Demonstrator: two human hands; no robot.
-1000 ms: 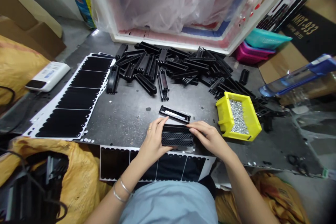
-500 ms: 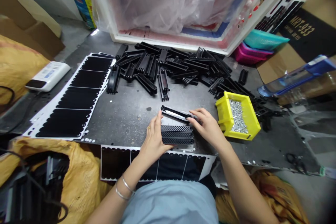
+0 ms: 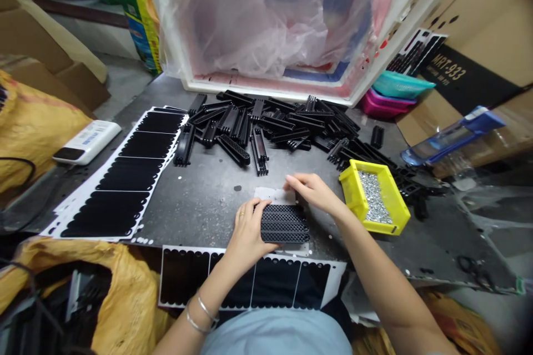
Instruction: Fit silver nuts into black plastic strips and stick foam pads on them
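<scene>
Left grip (image 3: pixel 247 237) on black grille (image 3: pixel 285 224), MRT-933 carton (image 3: pixel 447 71)

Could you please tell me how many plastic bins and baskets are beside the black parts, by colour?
Yellow bin: 1
Teal basket: 1
Magenta basket: 1
Total: 3

A cramped assembly workshop: metal workbench (image 3: pixel 200 199), heaped black plastic parts (image 3: pixel 266 127), cardboard cartons (image 3: pixel 470 28), woven sacks (image 3: pixel 37 133).
</scene>
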